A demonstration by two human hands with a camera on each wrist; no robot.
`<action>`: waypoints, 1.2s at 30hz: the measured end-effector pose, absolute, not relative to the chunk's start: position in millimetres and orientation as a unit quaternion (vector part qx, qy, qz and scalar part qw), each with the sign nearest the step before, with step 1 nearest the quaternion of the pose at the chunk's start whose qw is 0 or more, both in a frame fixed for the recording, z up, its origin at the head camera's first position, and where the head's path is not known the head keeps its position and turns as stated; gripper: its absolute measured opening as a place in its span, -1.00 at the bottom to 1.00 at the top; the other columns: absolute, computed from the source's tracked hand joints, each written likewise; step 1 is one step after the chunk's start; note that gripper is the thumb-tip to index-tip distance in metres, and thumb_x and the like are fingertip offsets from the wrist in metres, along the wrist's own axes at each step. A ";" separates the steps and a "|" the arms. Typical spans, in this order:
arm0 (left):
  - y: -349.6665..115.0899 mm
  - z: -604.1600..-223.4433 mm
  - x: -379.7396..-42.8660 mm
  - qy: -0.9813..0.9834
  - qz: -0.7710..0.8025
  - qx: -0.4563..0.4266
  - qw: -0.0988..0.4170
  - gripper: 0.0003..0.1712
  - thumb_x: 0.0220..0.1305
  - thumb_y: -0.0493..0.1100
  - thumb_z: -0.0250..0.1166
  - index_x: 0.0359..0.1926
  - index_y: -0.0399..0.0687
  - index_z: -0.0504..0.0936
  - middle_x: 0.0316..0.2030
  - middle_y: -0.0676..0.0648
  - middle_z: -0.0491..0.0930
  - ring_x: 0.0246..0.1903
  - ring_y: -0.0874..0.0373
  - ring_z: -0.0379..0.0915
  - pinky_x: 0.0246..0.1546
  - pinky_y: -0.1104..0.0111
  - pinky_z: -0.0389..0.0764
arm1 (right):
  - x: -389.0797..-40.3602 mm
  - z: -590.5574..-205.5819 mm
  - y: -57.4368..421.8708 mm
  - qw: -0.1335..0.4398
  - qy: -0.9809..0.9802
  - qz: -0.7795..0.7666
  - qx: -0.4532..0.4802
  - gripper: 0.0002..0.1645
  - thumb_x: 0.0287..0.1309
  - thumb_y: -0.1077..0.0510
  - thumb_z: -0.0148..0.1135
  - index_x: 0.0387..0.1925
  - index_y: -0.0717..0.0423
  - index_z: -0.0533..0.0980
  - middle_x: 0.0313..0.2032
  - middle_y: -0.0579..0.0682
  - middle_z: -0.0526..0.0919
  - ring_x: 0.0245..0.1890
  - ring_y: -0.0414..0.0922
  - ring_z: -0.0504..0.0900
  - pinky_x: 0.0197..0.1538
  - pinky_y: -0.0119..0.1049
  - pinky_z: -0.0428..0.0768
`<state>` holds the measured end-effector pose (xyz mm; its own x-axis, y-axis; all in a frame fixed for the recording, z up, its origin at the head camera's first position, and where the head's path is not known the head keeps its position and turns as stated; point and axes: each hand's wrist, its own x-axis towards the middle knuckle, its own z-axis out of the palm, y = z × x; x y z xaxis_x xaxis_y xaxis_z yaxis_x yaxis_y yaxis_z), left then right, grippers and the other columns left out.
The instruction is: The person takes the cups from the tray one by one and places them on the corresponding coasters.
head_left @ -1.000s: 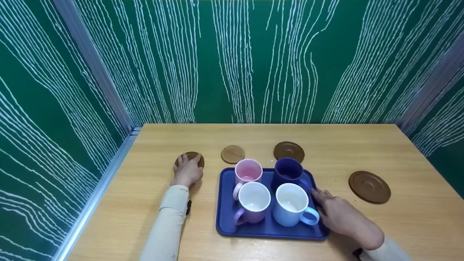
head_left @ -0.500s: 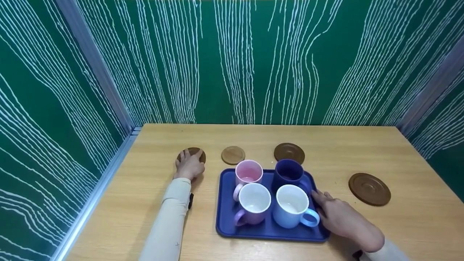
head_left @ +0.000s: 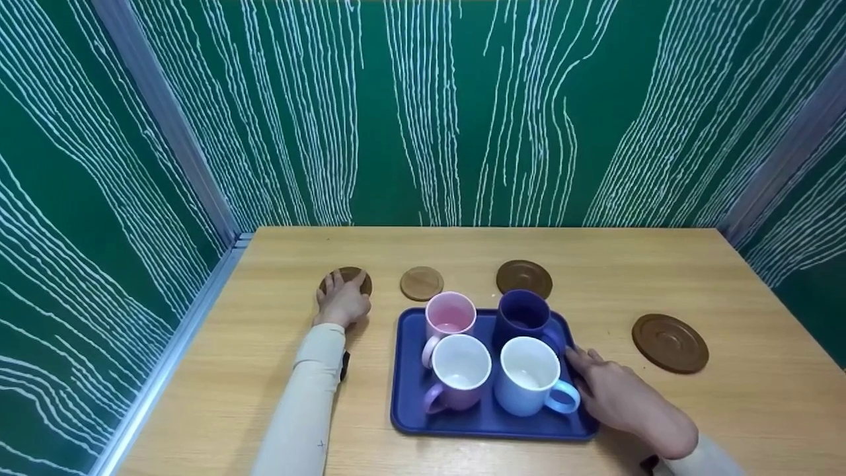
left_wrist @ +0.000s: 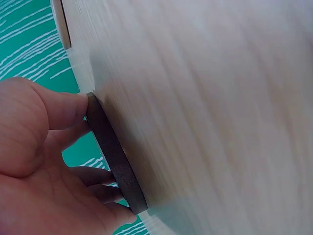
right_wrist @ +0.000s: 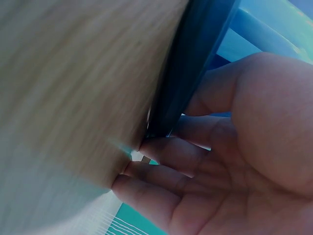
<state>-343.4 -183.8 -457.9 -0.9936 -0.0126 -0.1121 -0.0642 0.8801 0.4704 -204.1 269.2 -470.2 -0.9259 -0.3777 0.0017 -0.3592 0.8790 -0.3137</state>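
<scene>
In the head view my left hand lies over a round dark brown wooden coaster. The left wrist view shows the thumb on one side of its edge and fingertips on the other, with the coaster flat at the tabletop. My right hand holds the right edge of a blue tray, thumb over the rim and fingers along its outer side. On the tray stand a pink mug, a dark blue mug, a purple mug and a light blue mug.
A small light wood coaster lies behind the tray. One brown coaster sits beyond the dark blue mug, another to the tray's right. Green walls with white lines stand along the back and sides of the wooden table.
My left hand and the brown coaster under it have shifted a little toward the back of the table. The right hand, tray and mugs keep their places.
</scene>
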 end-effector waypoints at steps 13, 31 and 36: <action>-185.2 -458.1 -341.6 0.967 0.250 -0.015 0.048 -0.22 0.37 -0.22 0.09 0.61 -0.01 0.21 0.57 -0.54 -0.21 0.58 -0.44 -0.42 0.48 -0.39 -0.27 | -203.6 -473.4 268.4 0.013 0.968 -0.155 -0.197 -0.30 0.30 0.19 0.27 0.42 0.36 0.38 0.28 0.50 0.48 0.29 0.45 0.47 0.24 0.34 0.49; -177.3 -427.8 -325.4 0.955 0.294 -0.016 -0.024 -0.27 0.53 -0.07 0.11 0.63 0.01 0.16 0.58 -0.46 -0.10 0.59 -0.41 -0.39 0.48 -0.38 -0.35 | -202.8 -472.9 270.3 -0.002 0.967 -0.152 -0.202 -0.31 0.30 0.19 0.28 0.40 0.37 0.40 0.27 0.51 0.49 0.25 0.46 0.51 0.22 0.35 0.51; -172.7 -418.1 -312.3 0.954 0.292 -0.009 -0.062 -0.33 0.51 -0.11 0.12 0.58 -0.06 0.27 0.54 -0.45 0.10 0.55 -0.42 -0.08 0.46 -0.40 -0.11 | -203.2 -472.5 270.1 0.002 0.967 -0.155 -0.201 -0.31 0.30 0.19 0.28 0.40 0.36 0.40 0.28 0.50 0.48 0.26 0.46 0.49 0.23 0.35 0.50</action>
<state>-312.3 -172.7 -418.1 -0.9921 -0.0525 0.1136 0.0200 0.8295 0.5582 -203.2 270.1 -472.5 -0.9192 -0.3894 0.0585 -0.3882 0.8712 -0.3005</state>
